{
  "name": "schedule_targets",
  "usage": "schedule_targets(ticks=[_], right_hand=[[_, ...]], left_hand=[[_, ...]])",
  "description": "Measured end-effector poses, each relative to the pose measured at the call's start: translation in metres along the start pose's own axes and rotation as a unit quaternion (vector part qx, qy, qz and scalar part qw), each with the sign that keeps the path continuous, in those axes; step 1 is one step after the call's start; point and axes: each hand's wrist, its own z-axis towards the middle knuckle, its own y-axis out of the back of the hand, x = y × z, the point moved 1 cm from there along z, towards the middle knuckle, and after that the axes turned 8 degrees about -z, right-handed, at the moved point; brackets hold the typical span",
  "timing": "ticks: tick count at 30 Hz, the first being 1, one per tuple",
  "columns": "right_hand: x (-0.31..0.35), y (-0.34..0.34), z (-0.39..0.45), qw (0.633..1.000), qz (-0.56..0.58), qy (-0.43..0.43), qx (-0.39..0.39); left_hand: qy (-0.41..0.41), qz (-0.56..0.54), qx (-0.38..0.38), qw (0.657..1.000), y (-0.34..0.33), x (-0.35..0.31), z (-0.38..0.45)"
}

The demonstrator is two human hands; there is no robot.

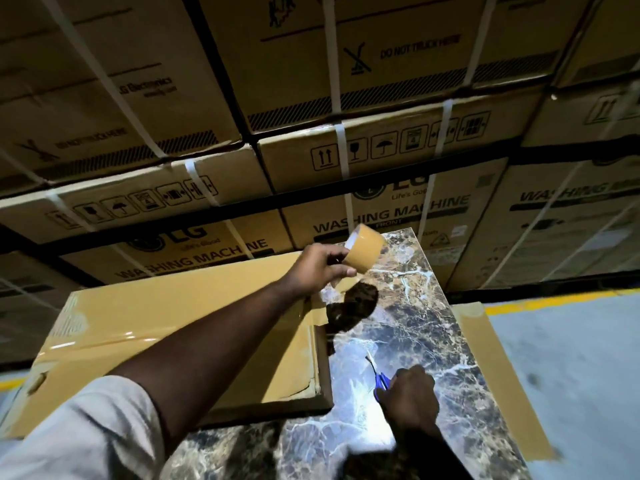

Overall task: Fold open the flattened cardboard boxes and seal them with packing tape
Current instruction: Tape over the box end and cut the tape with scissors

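Stacked LG cartons reading "WASHING MACHINE" and "DO NOT TRUCK HERE" wall the marble table; left hand grips the tape roll above the taped box; right hand curls round blue scissors; keep the strip taut, cut close to the roll.

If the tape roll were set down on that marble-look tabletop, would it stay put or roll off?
The tape roll, held in the left hand, is a round ring, so on its edge it would likely roll. The tabletop looks glossy, so even lying flat it may slide when nudged. It appears light: the grip is only fingertips and thumb.
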Motion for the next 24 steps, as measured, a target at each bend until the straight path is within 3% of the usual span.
schedule_targets(ticks=[9, 15, 17, 19, 21, 24], right_hand=[[0.012, -0.015, 0.016, 0.982, 0.186, 0.038, -0.008], [0.034, 0.003, 0.013, 0.99, 0.07, 0.119, 0.007], [0.051, 0.026, -0.005, 0.968, 0.186, 0.163, -0.04], [0.074, 0.058, -0.034, 0.91, 0.322, 0.25, -0.073], [0.097, 0.082, -0.056, 0.877, 0.319, 0.352, -0.07], [0.123, 0.08, -0.067, 0.875, 0.262, 0.407, 0.003]], left_hand=[[0.005, -0.066, -0.102, 0.993, 0.046, 0.001, -0.071], [0.033, -0.102, -0.176, 0.979, 0.051, 0.018, -0.111], [0.03, -0.13, -0.195, 0.972, 0.051, 0.021, -0.121], [0.025, -0.148, -0.217, 0.965, 0.049, 0.023, -0.129], [0.018, -0.155, -0.241, 0.958, 0.044, 0.024, -0.136], [0.009, -0.161, -0.262, 0.952, 0.039, 0.024, -0.141]])
